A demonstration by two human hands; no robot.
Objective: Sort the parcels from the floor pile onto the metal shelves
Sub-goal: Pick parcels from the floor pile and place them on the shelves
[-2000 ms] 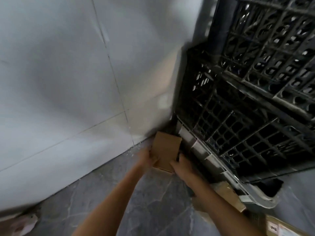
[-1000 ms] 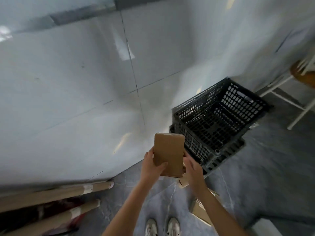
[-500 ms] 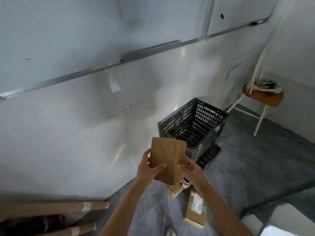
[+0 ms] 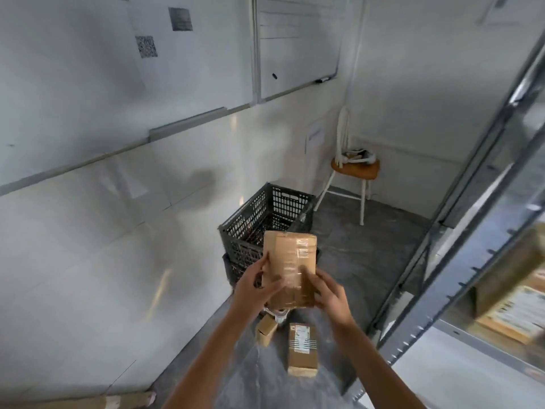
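Holding the brown parcel [image 4: 290, 267] up in the air in front of the black crate [image 4: 265, 219], both hands have a firm hold of it. The left hand [image 4: 253, 287] wraps round its left edge with the thumb lying across the front. The right hand [image 4: 330, 293] curls round its lower right side. The taped face is turned up toward the person, most likely so they can look it over and pick a spot for it. To the right of the crate stand the metal shelves [image 4: 460, 231], and some boxes [image 4: 513, 308] with labels already sit on one shelf. Two more parcels wait on the floor [image 4: 368, 246] on the near side of the crate: a small box [image 4: 266, 330] and a longer box with a white label [image 4: 302, 346]. They lie close under the arms, so a foot could bump them on a turn toward the shelves. A slanted grey shelf post also stands between the crate and the shelf boards, and I think the parcel must go round it. Behind the crate, in the corner, is a little chair [image 4: 355, 172], well out of the way.
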